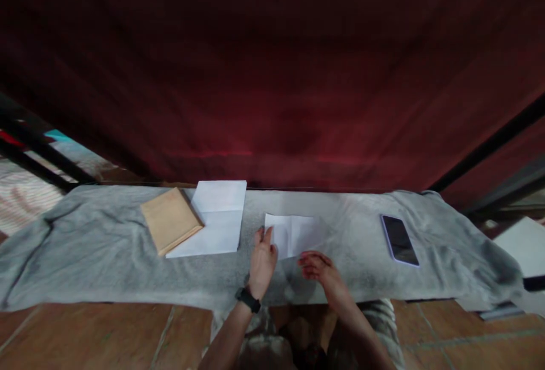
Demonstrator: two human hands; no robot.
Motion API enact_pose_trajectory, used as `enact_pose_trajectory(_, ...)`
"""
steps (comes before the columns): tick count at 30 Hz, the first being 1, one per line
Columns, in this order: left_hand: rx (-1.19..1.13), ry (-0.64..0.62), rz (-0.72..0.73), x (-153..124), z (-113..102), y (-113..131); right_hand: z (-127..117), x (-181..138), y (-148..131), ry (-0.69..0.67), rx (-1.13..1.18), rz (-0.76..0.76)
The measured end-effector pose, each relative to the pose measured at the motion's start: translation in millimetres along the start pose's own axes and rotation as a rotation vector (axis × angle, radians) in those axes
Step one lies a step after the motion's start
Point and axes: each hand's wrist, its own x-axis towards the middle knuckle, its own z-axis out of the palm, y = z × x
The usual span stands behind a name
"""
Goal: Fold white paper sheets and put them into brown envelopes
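Observation:
A small white sheet of paper (304,234) with a vertical crease down its middle lies on the grey cloth in front of me. My left hand (263,259), with a dark watch on the wrist, rests at the sheet's left edge. Its fingers are spread, and the fingertips touch the paper there. Just below the sheet's lower right corner is my right hand (317,267), slightly blurred, palm turned inward. Its fingers are stretched out with nothing visible in them; whether they touch the paper I cannot tell.
Larger creased white paper (223,222) lies to the left, partly under a tan square envelope-like packet (170,219). At the right is a phone (399,239) with a lilac case. A grey cloth (106,273) covers the narrow bench; a dark red curtain (272,103) hangs behind it.

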Motion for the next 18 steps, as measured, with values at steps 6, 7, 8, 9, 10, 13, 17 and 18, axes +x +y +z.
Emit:
enact_pose_trajectory(6, 0.088, -0.045, 0.012, -9, 6, 8, 15, -3, -34, 0.048, 0.133, -0.119)
enact_pose_trajectory(7, 0.096, -0.044, 0.021, -9, 6, 7, 16, -1, -34, 0.018, 0.100, -0.156)
enact_pose_trajectory(8, 0.108, -0.045, 0.029, -8, 6, 6, 16, 3, -33, 0.004, 0.016, -0.211)
enact_pose_trajectory(9, 0.121, -0.049, 0.036, -7, 6, 5, 15, 7, -29, 0.011, -0.117, -0.286)
enact_pose_trajectory(10, 0.136, -0.055, 0.040, -6, 6, 3, 15, 13, -23, 0.035, -0.293, -0.371)
enact_pose_trajectory(13, 0.185, -0.069, 0.047, -4, 2, -2, 13, 33, -1, 0.114, -0.930, -0.590)
enact_pose_trajectory(17, 0.347, -0.025, 0.097, -3, -2, -2, 10, 47, 27, 0.154, -1.455, -0.678)
enact_pose_trajectory(18, 0.394, -0.005, 0.114, -3, -1, 0, 10, 48, 32, 0.161, -1.500, -0.682)
